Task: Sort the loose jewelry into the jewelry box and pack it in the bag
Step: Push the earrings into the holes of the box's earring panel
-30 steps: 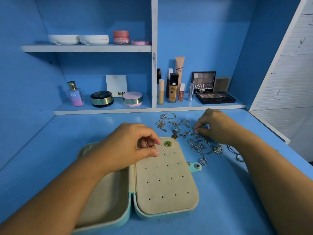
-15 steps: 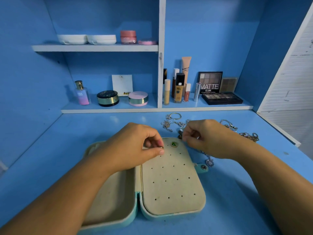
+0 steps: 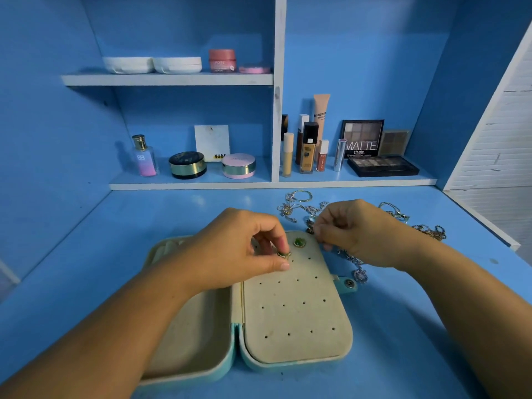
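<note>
As the left hand (image 3: 230, 251) pinches a small gold earring (image 3: 284, 254) at the beige perforated pad (image 3: 293, 312) beneath it, post-seating is judged next (right hand (image 3: 354, 231) curled, contents indiscernible).

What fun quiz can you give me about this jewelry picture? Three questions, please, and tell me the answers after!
1. True or false: the jewelry box lies shut on the table.
2. What colour is the earring already stuck in the box's holed pad? A red, B green, C purple.
3. Which hand pinches the small gold piece over the pad: the left hand or the right hand?

Key:
1. False, it lies open.
2. B, green.
3. The left hand.
</note>
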A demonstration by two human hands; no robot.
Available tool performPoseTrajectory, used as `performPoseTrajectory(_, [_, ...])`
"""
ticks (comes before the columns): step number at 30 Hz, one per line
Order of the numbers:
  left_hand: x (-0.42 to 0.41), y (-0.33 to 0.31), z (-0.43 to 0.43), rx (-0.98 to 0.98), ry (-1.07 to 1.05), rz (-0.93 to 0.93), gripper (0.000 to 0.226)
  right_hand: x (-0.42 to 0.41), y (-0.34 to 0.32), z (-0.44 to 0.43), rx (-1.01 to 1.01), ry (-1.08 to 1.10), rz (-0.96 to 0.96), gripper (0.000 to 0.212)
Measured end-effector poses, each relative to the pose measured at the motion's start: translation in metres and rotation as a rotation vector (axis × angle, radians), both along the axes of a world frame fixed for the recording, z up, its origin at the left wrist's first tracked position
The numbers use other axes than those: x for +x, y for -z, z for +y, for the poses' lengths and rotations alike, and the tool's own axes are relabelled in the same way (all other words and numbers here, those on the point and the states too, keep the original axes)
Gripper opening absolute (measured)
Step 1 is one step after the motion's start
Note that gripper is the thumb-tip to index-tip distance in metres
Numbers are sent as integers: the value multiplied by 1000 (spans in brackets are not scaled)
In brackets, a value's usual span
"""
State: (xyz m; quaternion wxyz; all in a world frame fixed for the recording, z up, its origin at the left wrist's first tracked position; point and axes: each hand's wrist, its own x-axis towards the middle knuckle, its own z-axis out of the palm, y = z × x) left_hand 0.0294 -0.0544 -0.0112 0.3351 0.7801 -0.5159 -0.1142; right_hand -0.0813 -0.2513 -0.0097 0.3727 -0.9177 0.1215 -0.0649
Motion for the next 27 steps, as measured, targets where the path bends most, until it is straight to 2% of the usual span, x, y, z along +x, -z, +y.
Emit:
performPoseTrajectory(12, [2,2,2,14,33,46,17,-3,-5,6,62,57,73,10])
performPoseTrajectory(19, [-3,-3,0,-10,31,118,15,-2,-4,5,153,108,86,16])
performPoseTrajectory(21, [-4,-4,0,-47,31,142,15,-2,-6,6,199,130,37,19])
performPoseTrajectory(27, [-6,-7,-3,-301,11,351,15,-2,-13,18,372,85,-267,18])
